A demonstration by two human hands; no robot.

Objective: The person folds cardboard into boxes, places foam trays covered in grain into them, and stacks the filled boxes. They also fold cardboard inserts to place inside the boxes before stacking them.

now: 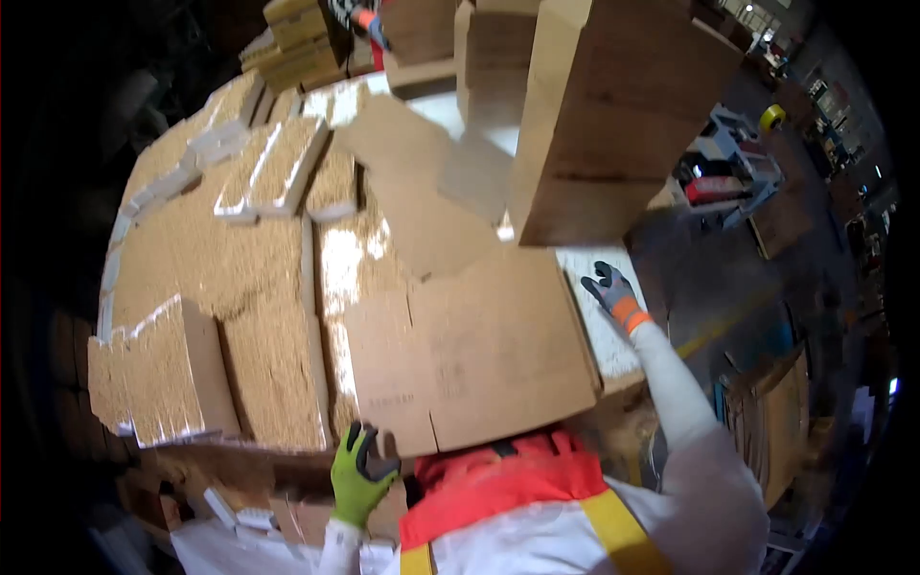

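Observation:
A flattened cardboard box [479,350] with printing and cut slits lies on the worktable in front of my body. My left hand [362,479], in a green glove with dark fingertips, is beside its near left corner. The thumb and fingers are spread, with nothing between them. To the right of the cardboard, my right hand [611,292] hovers over a white strip of the tabletop [610,347]. It wears a grey glove with an orange cuff, its fingers loosely bent and apart. Just beyond it stands a tall cardboard box [613,134].
Stacks of tan, rough-textured pieces with white edges [220,259] cover the left side. A loose cardboard sheet [422,182] lies in the middle. Across the table is another person's gloved hand [374,29] near more upright boxes [494,62]. A blue-grey cart [733,158] stands right.

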